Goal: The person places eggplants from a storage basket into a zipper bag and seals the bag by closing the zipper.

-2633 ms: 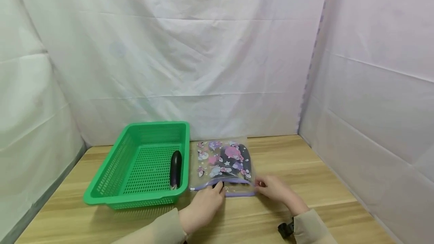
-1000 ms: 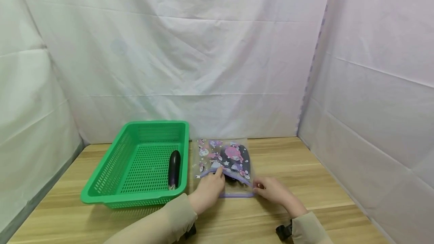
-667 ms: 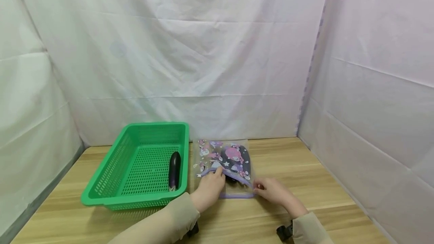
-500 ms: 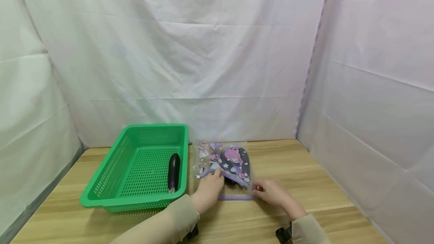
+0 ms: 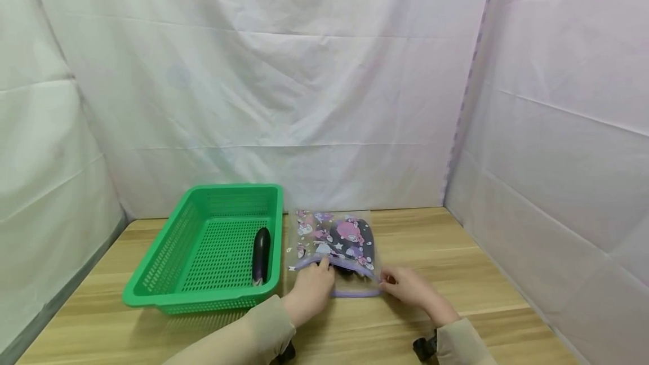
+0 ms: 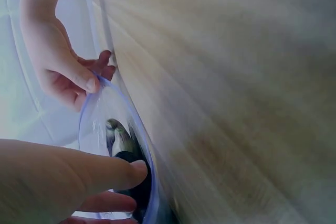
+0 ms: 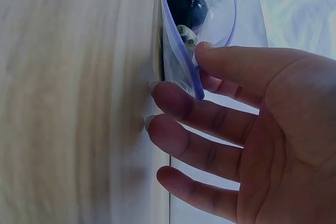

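A clear slider zip bag (image 5: 309, 235) with pink and purple cartoon prints lies flat, its purple-edged mouth gaping toward me. Dark eggplants (image 7: 187, 11) show inside it, stem ends near the mouth. My left hand (image 5: 311, 292) reaches into that mouth, thumb and fingers around a dark eggplant (image 6: 140, 191); the far part of its grip is hidden by the printed film. At the mouth's right corner, my right hand (image 5: 408, 286) pinches the bag edge between thumb and index finger, the other fingers loosely bent near the table.
Left of the bag stands a green perforated basket (image 5: 203, 301), with one eggplant (image 5: 261, 255) lying along its right wall. Both rest on a wooden table (image 5: 431, 241). White cloth (image 5: 324, 89) hangs behind and on both sides.
My left hand has shifted slightly forward into the bag, and the upper purple edge has risen and bowed, widening the mouth. My right hand keeps its pinch at the corner.
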`<action>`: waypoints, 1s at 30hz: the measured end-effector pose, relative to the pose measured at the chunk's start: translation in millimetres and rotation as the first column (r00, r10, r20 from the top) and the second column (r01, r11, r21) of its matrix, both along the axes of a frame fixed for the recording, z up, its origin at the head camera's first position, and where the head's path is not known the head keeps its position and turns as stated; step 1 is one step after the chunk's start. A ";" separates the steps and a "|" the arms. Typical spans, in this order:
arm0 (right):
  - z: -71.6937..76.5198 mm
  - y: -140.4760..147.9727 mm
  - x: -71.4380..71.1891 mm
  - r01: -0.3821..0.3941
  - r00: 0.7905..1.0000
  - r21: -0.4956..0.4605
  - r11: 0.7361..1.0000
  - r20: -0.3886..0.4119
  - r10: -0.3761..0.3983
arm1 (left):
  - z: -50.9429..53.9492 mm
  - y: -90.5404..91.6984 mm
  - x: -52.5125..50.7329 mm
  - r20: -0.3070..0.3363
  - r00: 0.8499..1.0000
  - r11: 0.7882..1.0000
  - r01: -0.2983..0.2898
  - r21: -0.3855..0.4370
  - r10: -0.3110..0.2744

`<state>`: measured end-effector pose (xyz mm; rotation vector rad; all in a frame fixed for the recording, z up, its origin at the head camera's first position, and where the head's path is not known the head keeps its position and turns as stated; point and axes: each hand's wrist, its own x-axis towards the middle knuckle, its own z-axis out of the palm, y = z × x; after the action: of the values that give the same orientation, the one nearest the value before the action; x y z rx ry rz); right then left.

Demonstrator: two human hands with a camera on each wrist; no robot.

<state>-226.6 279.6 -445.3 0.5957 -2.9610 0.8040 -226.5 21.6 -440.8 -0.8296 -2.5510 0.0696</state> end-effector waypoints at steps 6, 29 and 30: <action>2.1 4.1 0.0 0.003 1.000 -0.030 1.000 0.021 -0.002 | 0.3 -4.2 12.8 0.004 0.999 0.999 0.035 -0.024 -0.035; 2.0 9.7 -1.2 0.034 0.999 -0.040 0.999 0.036 -0.033 | -3.4 -11.9 32.8 0.078 0.992 0.993 0.101 -0.055 -0.097; 2.5 9.5 -1.4 0.039 0.999 -0.035 0.999 0.032 -0.038 | -2.8 -12.2 32.9 0.100 0.990 0.993 0.103 -0.059 -0.097</action>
<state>-228.0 289.2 -442.7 0.5279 -2.9699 0.8684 -193.6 9.4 -443.6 -1.0070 -2.6041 0.0820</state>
